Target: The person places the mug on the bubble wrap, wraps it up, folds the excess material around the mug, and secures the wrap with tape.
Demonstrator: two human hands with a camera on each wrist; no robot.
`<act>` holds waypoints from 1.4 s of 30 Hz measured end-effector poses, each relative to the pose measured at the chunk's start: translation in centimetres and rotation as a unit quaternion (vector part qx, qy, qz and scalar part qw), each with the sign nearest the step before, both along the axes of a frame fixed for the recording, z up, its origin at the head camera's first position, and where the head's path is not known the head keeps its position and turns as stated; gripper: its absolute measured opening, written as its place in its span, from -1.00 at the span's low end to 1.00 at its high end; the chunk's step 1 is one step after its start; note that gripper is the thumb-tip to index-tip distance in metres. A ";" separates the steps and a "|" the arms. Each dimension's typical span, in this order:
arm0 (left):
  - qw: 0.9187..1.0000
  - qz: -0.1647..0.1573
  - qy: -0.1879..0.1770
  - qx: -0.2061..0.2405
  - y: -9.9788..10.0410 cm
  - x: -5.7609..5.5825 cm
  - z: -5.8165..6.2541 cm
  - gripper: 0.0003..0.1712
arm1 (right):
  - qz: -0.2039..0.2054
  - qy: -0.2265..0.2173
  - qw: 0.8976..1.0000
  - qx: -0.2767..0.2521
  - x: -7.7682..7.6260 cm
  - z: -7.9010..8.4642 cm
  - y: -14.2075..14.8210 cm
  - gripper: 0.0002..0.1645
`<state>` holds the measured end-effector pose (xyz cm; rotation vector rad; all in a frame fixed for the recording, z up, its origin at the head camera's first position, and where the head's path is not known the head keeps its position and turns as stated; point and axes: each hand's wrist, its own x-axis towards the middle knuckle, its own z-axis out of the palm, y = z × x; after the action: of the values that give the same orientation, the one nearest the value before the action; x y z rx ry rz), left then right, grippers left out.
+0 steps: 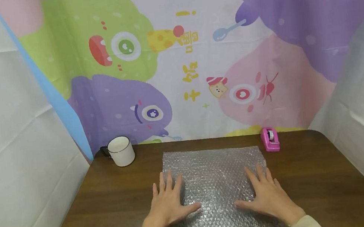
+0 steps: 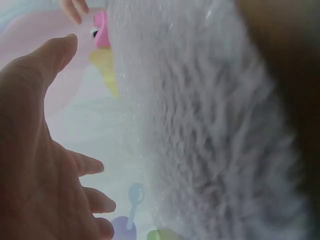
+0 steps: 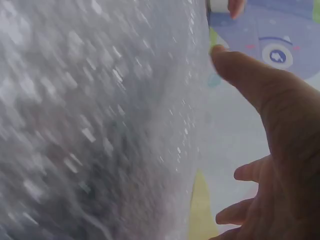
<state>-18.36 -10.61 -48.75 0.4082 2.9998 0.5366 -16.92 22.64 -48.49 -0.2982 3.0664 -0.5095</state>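
Observation:
A sheet of clear bubble wrap (image 1: pixel 215 184) lies spread on the dark wooden table, its far edge toward the wall. Over its left edge is my left hand (image 1: pixel 168 203), fingers spread and thumb pointing inward. Mirroring it, my right hand (image 1: pixel 267 195) has its fingers apart over the right edge. Both palms face down and neither hand grips anything. In the left wrist view the left hand (image 2: pixel 40 140) appears beside the bubble wrap (image 2: pixel 200 130), its fingers extended. The right wrist view shows the right hand (image 3: pixel 280 130) likewise, next to the wrap's shiny surface.
At the back left of the table (image 1: pixel 323 172) stands a white mug (image 1: pixel 122 152) with a dark rim and handle. A pink tape dispenser (image 1: pixel 270 139) sits at the back right, near the wrap's far corner. A cartoon-printed curtain (image 1: pixel 199 119) hangs behind the table.

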 end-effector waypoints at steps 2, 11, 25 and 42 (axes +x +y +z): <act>1.000 -0.009 -0.002 -0.006 0.0 -0.5 0.2 0.32 | 0.009 -0.015 1.000 -0.010 -0.4 0.4 0.4 0.48; 0.999 -0.045 -0.015 -0.010 -0.2 -2.3 1.2 0.35 | 0.037 -0.067 0.997 -0.027 -2.8 2.2 2.0 0.39; 0.997 -0.065 -0.044 0.011 1.0 -3.5 -0.3 0.29 | 0.050 -0.112 0.992 -0.029 -4.3 0.8 0.3 0.42; 0.996 -0.039 -0.074 -0.029 1.7 -3.5 -0.1 0.23 | 0.033 -0.160 0.987 0.002 -4.8 0.6 -0.5 0.42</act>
<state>-21.84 -8.91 -48.80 0.4568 2.8379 0.4497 -21.75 22.18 -47.90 -0.2854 2.7374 -0.4932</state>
